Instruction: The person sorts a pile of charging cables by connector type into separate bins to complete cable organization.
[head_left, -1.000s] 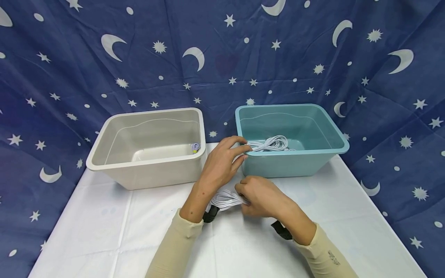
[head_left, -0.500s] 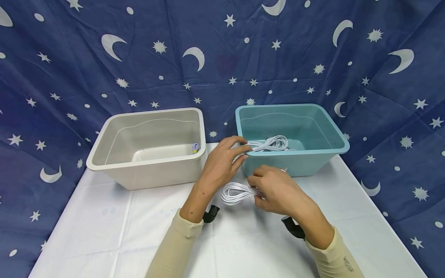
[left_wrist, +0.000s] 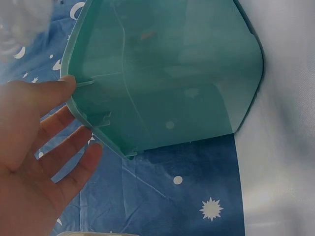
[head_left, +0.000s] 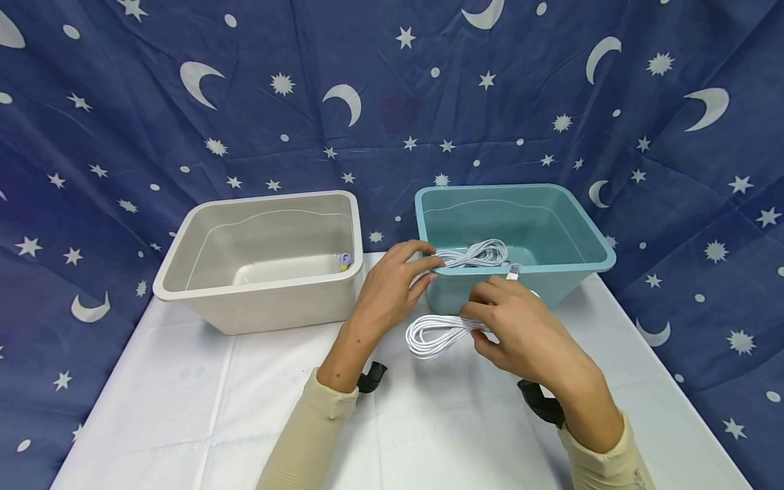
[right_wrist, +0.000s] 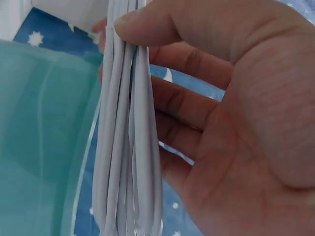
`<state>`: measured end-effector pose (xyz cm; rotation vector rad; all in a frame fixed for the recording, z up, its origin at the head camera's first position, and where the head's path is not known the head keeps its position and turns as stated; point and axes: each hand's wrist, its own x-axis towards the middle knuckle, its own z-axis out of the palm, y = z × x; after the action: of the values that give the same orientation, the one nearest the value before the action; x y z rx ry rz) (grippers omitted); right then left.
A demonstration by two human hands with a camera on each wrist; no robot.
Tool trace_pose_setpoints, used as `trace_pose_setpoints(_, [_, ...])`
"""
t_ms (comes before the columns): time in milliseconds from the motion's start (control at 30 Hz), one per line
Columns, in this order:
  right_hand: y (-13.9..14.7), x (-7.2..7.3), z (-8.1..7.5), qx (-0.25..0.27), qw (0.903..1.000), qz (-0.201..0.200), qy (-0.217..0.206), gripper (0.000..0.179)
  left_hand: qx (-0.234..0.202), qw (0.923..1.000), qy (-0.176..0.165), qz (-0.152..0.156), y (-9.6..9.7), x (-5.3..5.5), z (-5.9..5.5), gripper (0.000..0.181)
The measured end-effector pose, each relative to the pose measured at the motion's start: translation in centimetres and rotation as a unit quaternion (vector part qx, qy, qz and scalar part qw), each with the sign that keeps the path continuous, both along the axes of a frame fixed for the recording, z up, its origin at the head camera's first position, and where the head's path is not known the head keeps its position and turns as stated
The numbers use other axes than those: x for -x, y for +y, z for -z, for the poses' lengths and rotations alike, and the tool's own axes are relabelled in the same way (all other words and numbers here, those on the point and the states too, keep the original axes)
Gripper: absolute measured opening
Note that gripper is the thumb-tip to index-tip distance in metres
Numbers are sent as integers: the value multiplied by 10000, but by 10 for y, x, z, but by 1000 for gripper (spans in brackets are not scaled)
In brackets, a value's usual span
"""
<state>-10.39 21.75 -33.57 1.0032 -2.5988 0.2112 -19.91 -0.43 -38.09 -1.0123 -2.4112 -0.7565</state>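
Note:
My right hand (head_left: 523, 330) pinches a bundled white USB cable (head_left: 431, 336) in front of the teal bin (head_left: 517, 291). One looped end hangs out to the left, and a metal USB plug (head_left: 513, 272) sticks up beyond the fingers. In the right wrist view, thumb and fingertips press the cable strands (right_wrist: 123, 128) from both sides. My left hand (head_left: 386, 292) holds the teal bin's near-left rim, its thumb outside and fingers over the edge; the left wrist view also has the thumb on the rim (left_wrist: 74, 101). Inside that bin lies another coiled white cable (head_left: 484, 253).
A beige bin (head_left: 263, 307) stands to the left, with a small purple-grey coiled item (head_left: 344, 260) at its right end. Both bins rest on a white-covered table (head_left: 306, 422). Behind them hangs a blue cloth (head_left: 392, 122) with moons and stars.
My right hand has lifted the cable bundle off the table and moved it rightward and toward the teal bin. The USB plug has come into sight. My left hand stays on the rim.

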Motion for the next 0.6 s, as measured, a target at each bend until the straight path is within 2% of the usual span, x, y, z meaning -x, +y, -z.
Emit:
trace_pose_setpoints(300, [13, -2, -13, 441, 9989, -104, 137, 32, 2, 10000, 34, 47, 0, 1, 1, 27])
trace_pose_setpoints(600, [18, 7, -15, 840, 9943, -130, 637, 38, 32, 10000, 40, 27, 0, 1, 1, 26])
